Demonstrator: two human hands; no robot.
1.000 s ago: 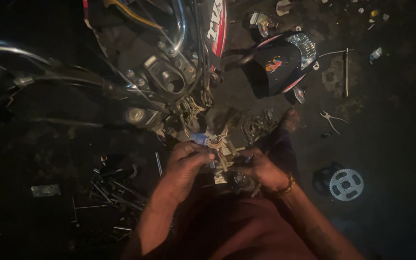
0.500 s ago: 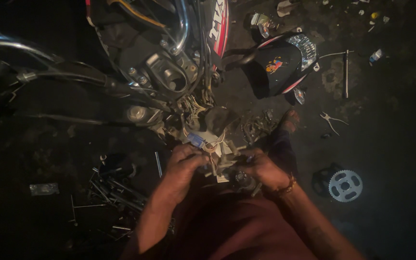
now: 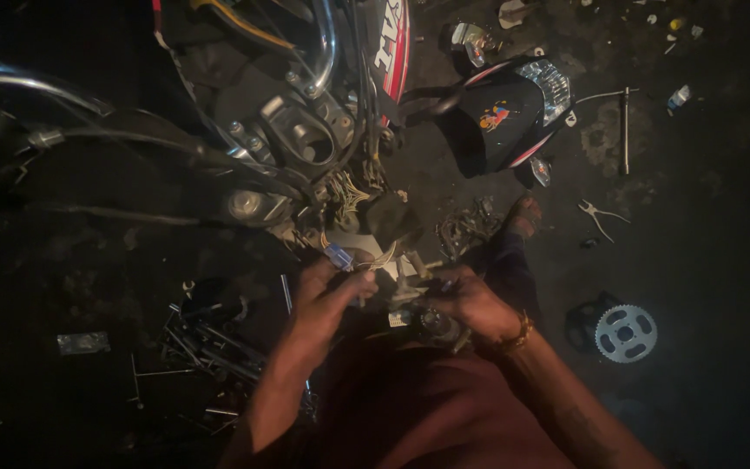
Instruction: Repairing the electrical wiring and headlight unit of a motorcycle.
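Both hands have barely shifted since earlier: left hand (image 3: 327, 291) pinches a blue connector (image 3: 338, 257), right hand (image 3: 470, 302) grips the small metal part (image 3: 410, 300) at centre frame, below the stripped motorcycle (image 3: 305, 130), reassembly evidently unfinished.

Glossy plastic headlight cowl (image 3: 514, 113); bright bare-metal sprocket (image 3: 625, 333); rough, gritty floor (image 3: 705, 217).

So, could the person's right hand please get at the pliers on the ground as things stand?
Probably yes: the pliers lie in the open on the ground to that side, nothing over them, but the right hand is busy on the metal part.
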